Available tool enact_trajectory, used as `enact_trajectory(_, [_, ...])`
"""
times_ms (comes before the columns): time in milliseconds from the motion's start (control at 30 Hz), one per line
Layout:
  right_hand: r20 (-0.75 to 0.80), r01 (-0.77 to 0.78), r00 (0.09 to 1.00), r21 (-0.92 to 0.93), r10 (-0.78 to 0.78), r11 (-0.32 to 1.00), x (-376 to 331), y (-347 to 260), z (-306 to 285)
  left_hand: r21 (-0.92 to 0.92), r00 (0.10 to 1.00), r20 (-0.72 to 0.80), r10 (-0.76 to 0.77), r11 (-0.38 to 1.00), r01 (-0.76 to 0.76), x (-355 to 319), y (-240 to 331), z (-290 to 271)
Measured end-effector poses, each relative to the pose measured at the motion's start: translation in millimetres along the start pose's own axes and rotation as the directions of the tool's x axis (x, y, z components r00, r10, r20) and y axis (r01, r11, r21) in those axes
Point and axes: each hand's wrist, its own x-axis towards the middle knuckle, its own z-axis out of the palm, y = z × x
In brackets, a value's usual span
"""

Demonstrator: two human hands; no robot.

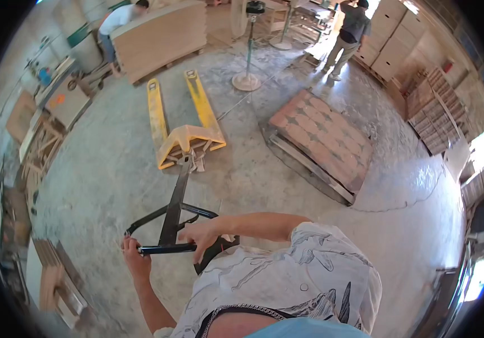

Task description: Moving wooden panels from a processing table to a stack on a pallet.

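A yellow pallet jack [190, 134] stands on the floor ahead of me, its two forks pointing away. Its black handle [175, 211] slants back toward my body and ends in a triangular loop with a crossbar. My left hand [134, 252] is closed around the left corner of that loop. On the right part of the crossbar lies my right hand [200, 235], fingers wrapped over it near the lever. Nothing rests on the forks.
A low pallet with patterned brown boards [321, 129] sits to the right. Beyond the forks stands a large board stack [160, 42]. A round-based post [246, 81] rises mid-floor. Two people [350, 34] work at the back. Workbench clutter [65, 98] lines the left wall.
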Motion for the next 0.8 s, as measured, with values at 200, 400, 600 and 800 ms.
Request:
enact_trajectory(200, [-0.233,0.221,0.954,0.132,-0.187,0.966,43.4,-113.9,320.6,-0.040,0.971,-0.188,-0.150,0.989,0.145,-355.2,-50.1,-4.6])
enact_trajectory(400, [-0.135,0.017,0.991,0.308,0.026,0.951,154.6,-321.2,414.8,-0.043,0.965,-0.190,-0.183,0.983,0.178,-489.3,-176.5,-185.9])
enact_trajectory(600, [-0.069,0.002,0.996,0.622,0.052,0.783,227.8,-449.3,636.6,-0.043,0.979,-0.194,-0.057,0.998,0.049,-737.1,-284.4,-236.6])
enact_trajectory(800, [-0.296,-0.144,0.895,0.515,0.333,0.845,252.0,-547.1,784.3,-0.161,0.986,-0.154,0.071,0.982,-0.096,-896.5,-341.3,-279.1])
